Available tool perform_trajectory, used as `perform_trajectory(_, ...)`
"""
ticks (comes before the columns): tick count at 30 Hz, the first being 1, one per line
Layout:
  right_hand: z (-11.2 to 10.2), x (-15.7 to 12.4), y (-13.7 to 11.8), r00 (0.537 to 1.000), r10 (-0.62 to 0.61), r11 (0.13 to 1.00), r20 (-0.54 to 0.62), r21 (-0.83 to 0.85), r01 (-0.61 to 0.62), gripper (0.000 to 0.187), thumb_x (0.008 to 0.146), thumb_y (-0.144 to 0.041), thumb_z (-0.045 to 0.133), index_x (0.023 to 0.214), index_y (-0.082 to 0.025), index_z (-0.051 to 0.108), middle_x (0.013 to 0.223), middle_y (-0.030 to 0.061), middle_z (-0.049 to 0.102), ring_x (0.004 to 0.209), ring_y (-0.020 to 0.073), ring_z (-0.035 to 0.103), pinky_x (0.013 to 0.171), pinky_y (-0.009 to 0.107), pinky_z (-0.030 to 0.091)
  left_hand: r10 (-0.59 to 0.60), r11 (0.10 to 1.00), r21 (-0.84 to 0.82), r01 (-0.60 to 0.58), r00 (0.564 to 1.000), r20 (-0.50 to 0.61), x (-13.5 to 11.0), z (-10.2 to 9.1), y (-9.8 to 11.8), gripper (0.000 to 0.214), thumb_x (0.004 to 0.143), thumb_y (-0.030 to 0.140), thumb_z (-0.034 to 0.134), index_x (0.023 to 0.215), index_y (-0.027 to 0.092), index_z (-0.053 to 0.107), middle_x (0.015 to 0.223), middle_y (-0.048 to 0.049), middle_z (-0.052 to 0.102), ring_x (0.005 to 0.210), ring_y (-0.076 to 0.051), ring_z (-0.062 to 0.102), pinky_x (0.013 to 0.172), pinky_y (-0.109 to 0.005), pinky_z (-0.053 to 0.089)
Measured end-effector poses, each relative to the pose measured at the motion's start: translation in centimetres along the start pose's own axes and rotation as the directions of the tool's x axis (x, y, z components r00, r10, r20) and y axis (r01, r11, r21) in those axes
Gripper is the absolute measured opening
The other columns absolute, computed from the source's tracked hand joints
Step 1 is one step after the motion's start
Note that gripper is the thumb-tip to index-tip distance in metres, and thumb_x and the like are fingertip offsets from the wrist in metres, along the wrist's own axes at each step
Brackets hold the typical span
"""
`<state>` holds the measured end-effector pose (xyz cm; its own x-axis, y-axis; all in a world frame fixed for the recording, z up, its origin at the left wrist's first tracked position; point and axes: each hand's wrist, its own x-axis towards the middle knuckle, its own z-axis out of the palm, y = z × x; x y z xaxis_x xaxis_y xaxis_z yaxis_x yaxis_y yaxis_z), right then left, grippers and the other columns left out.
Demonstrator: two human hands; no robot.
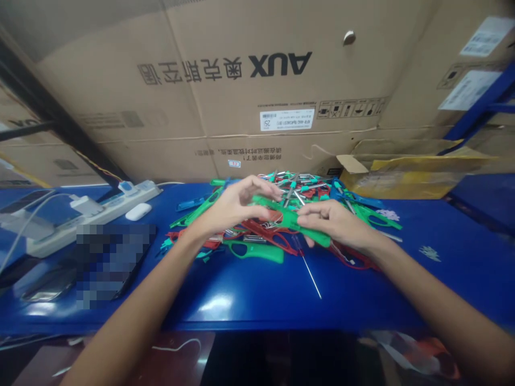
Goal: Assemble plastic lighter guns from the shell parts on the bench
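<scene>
A green plastic lighter handle [290,219], long and slim like a gas-lighter casing, is held above the pile, tilted down to the right. My right hand [333,222] pinches it near its middle and lower end with thumb and fingers. My left hand [237,203] curves around its upper left end, thumb below and fingertips above. Beneath lies another green handle [259,251] with a finger loop, and a red handle [277,238]. A screwdriver [311,276] with a thin metal shaft rests on the table, its grip partly under my right hand.
A heap of lighter parts with metal tubes [295,187] covers the back of the blue table [249,300]. An open carton [402,174] stands back right, near small pale pieces [429,253]. Left are a power strip [100,214], a white case [138,212] and dark phones. Large cardboard [225,107] rises behind.
</scene>
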<state>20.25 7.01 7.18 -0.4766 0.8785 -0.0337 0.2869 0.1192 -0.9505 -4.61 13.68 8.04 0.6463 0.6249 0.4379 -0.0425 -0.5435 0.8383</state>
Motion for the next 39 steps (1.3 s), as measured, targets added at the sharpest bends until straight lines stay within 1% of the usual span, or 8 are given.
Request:
perform_trajectory(3,2.3,-0.7,-0.4,0.97,0.013,0.999,0.241,-0.035,-0.004,0.037,0.092,-0.056,0.067,0.093,-0.019,0.071,0.062,-0.0017,0.072,0.043,0.0084,0.05,0.043,0.022,0.037,0.095,0.974,0.222,-0.048,0.974,-0.204,-0.2,-2.3,-0.1,0.059,0.1,0.071,0.034,0.111,0.021,0.062,0.137,-0.0128,0.059,0.118,-0.024,0.064,0.096,-0.041,0.056)
perform_trajectory(5,3.9,-1.0,-0.3,0.95,-0.092,0.964,0.299,-0.213,0.161,0.032,0.095,-0.052,0.065,0.093,-0.021,0.074,0.074,0.0003,0.076,0.06,0.0111,0.063,0.055,0.023,0.043,0.199,0.872,0.488,-0.03,0.934,-0.297,-0.3,-3.5,-0.4,0.049,0.106,0.058,0.032,0.107,0.021,0.063,0.125,-0.0108,0.062,0.113,-0.022,0.062,0.097,-0.039,0.052)
perform_trajectory(8,6.0,-1.0,0.6,0.927,-0.249,0.767,0.279,-0.528,0.365,0.03,0.097,-0.049,0.065,0.09,-0.023,0.077,0.089,0.0019,0.075,0.077,0.0147,0.068,0.063,0.027,0.042,0.212,0.658,0.753,-0.01,0.962,-0.173,-0.5,-4.0,-1.4,0.03,0.107,0.041,0.044,0.098,0.019,0.064,0.102,-0.0076,0.064,0.099,-0.021,0.061,0.091,-0.037,0.049)
perform_trajectory(12,6.8,-0.7,2.0,0.924,-0.291,0.543,0.25,-0.752,0.374,0.03,0.095,-0.048,0.067,0.109,-0.022,0.075,0.097,0.0051,0.074,0.086,0.0213,0.069,0.063,0.03,0.04,0.068,0.512,0.859,-0.02,0.998,-0.017,-0.4,-3.1,-2.9,0.028,0.107,0.037,0.045,0.099,0.018,0.065,0.096,-0.0074,0.064,0.088,-0.021,0.06,0.079,-0.034,0.046)
perform_trajectory(18,1.5,0.4,2.9,0.904,-0.422,0.488,0.064,-0.824,0.286,0.04,0.109,-0.04,0.042,0.105,-0.024,0.078,0.095,0.0042,0.076,0.082,0.019,0.071,0.069,0.031,0.046,-0.001,0.504,0.863,-0.048,0.998,0.056,-0.4,-0.5,-3.6,0.029,0.107,0.036,0.044,0.106,0.018,0.067,0.101,-0.008,0.071,0.09,-0.021,0.065,0.077,-0.032,0.046)
perform_trajectory(23,-4.9,0.2,3.9,0.924,-0.377,0.438,0.058,-0.868,0.233,0.035,0.1,-0.052,0.057,0.108,-0.025,0.077,0.104,0.0053,0.074,0.089,0.0214,0.071,0.074,0.032,0.05,-0.031,0.501,0.865,-0.005,0.999,0.024,-0.7,0.5,-3.2,0.034,0.107,0.039,0.041,0.107,0.021,0.07,0.087,-0.0042,0.076,0.074,-0.018,0.067,0.063,-0.029,0.04)
perform_trajectory(28,-5.3,0.2,4.2,0.938,-0.329,0.329,0.108,-0.918,0.221,0.031,0.103,-0.044,0.053,0.11,-0.025,0.077,0.104,0.0054,0.074,0.084,0.0193,0.072,0.067,0.029,0.049,-0.02,0.458,0.889,0.016,1.0,-0.007,-0.9,-0.2,-2.7,0.039,0.106,0.04,0.04,0.109,0.02,0.074,0.078,-0.0054,0.076,0.064,-0.018,0.064,0.058,-0.03,0.036)
perform_trajectory(39,-1.9,0.3,3.2,0.631,-0.756,-0.163,0.172,-0.984,0.072,0.025,0.102,-0.018,0.054,0.119,-0.022,0.073,0.092,0.0033,0.08,0.073,0.016,0.067,0.062,0.029,0.045,0.302,0.463,0.847,-0.26,0.945,0.124,-0.6,2.5,-2.0,0.051,0.107,0.052,0.04,0.132,0.013,0.061,0.129,-0.0133,0.07,0.122,-0.024,0.064,0.097,-0.036,0.053)
